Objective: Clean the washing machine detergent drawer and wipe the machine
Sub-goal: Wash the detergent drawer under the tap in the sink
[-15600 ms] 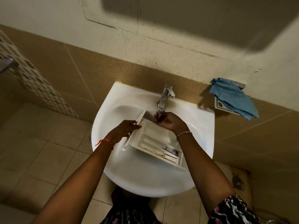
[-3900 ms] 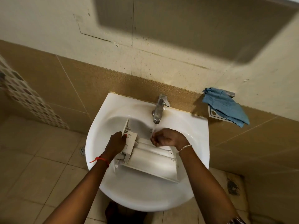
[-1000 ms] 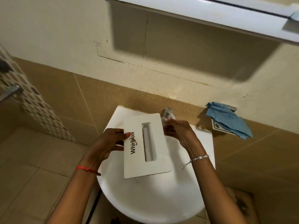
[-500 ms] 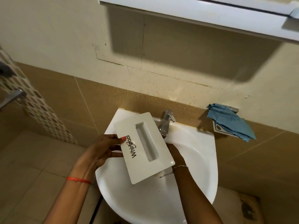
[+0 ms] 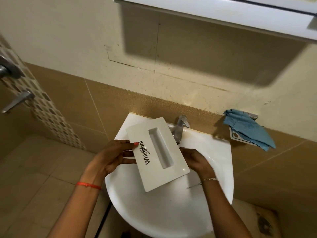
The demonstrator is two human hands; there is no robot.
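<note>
Both hands [image 5: 113,157] gripping white detergent drawer [image 5: 164,162], "Whirlpool" front upward; right hand [image 5: 195,160] seemingly clasping underneath

White drawer [image 5: 163,162], front up, tilted.

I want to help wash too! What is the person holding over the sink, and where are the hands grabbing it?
The white detergent drawer, front panel up. The left hand grips its left edge; the right hand reaches under its right side.
</note>
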